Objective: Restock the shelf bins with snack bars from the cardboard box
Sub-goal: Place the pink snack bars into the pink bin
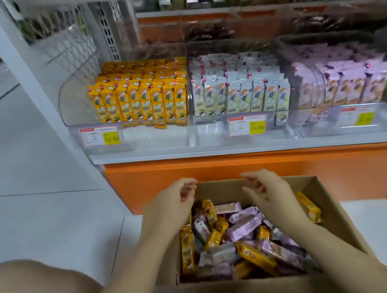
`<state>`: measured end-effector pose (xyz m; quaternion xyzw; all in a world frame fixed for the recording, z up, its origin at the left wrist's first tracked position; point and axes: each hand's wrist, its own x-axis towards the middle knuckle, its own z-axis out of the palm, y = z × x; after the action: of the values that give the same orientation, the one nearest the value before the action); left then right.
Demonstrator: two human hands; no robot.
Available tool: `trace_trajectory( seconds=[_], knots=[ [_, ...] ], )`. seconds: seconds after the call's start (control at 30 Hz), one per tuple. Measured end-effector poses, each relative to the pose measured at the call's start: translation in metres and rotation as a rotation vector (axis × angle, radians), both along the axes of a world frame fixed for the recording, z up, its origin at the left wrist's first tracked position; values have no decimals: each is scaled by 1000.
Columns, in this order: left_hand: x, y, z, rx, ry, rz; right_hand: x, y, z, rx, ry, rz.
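Observation:
An open cardboard box (327, 197) stands on the floor below the shelf, filled with a jumble of yellow, pink and white snack bars (243, 238). My left hand (173, 199) hovers over the box's far left corner, fingers loosely curled, holding nothing. My right hand (267, 189) hovers over the far middle of the box, fingers loosely bent, also empty. On the shelf above, clear bins hold upright rows of yellow bars (140, 99), white bars (241, 91) and pink bars (347, 84).
An orange base panel (234, 168) runs under the white shelf edge (233, 151). Price tags (100, 136) hang on the bin fronts. A white upright post (36, 76) stands at the left. My bare knee (38, 287) is at bottom left on the tiled floor.

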<state>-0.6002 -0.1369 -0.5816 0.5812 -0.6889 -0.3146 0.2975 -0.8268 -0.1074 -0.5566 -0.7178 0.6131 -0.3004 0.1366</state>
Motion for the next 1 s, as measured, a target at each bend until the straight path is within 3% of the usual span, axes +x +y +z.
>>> trace_trajectory(
  seconds=[0.27,0.43,0.6,0.73,0.83,1.0],
  knots=[
    [-44,-5,-61,320,-111,-140,-56,1,-93,423,74,-52],
    [-71,-10,-87,408,-237,-272,-75,6,-113,707,218,59],
    [-106,-13,-107,433,-369,-397,-83,17,-117,734,371,81],
    [-120,-11,-120,396,-620,-436,-80,23,-119,740,405,114],
    [-122,-12,-120,416,-513,-373,-80,22,-118,721,372,124],
    [-108,-19,-88,615,-123,-210,-85,9,-88,608,-47,17]
  ],
)
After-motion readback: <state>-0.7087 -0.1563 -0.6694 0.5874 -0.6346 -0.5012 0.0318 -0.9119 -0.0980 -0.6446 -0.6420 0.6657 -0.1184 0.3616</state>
